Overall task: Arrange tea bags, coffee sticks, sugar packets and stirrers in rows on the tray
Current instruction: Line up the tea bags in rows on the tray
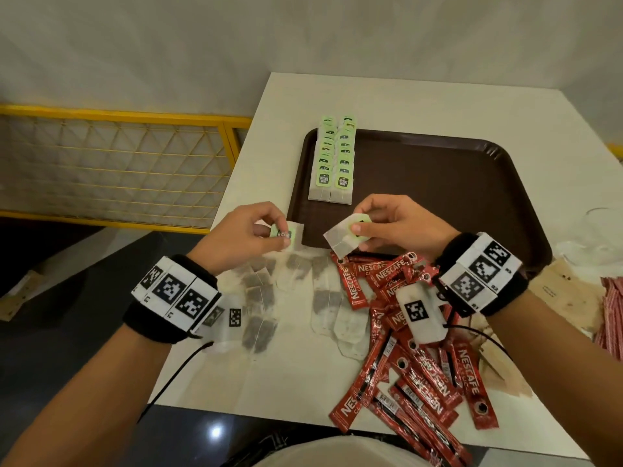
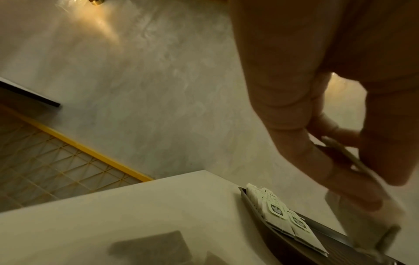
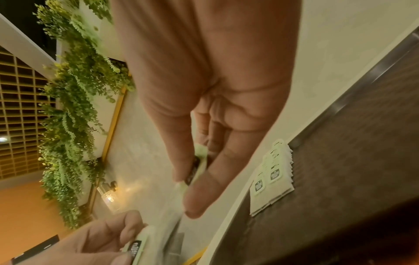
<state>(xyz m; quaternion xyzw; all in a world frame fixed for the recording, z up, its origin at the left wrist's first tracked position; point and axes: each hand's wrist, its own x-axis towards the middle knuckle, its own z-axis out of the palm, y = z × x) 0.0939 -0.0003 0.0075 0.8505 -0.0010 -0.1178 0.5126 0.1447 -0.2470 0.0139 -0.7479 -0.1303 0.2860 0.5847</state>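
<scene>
- Right now you have one tea bag in each hand: the left-hand tea bag (image 1: pixel 292 234) hangs over the tray's near-left corner, and the right-hand tea bag (image 1: pixel 344 236) hangs tilted just above the near rim.
- Your left hand (image 1: pixel 247 232) pinches its bag by the green tag between thumb and fingertips, other fingers curled in; your right hand (image 1: pixel 394 224) does the same, thumb pressed on the tag.
- Both wrists sit low and close together at the tray's (image 1: pixel 472 203) near edge, knuckles up, palms turned toward each other.
- Two overlapping rows of tea bags (image 1: pixel 332 160) already run down the left side of the tray, tags facing up; their far end overhangs the far rim.
- To do this step well, I'd judge you should lay each bag flat at the near end of its row, tag up and square to the one before, overlapping by the same amount.
- Let the paper settle before you let go of the tag, or the string may drag the bag crooked.
- Loose tea bags (image 1: pixel 259 298) lie on the table between your wrists, still to be placed.
- The coffee sticks (image 1: pixel 414 375) are heaped beside them, under your right wrist, none on the tray yet.
- Brown packets (image 1: pixel 566 291) lie at the far right of the table (image 1: pixel 387 102); whether they hold sugar I cannot tell.
</scene>
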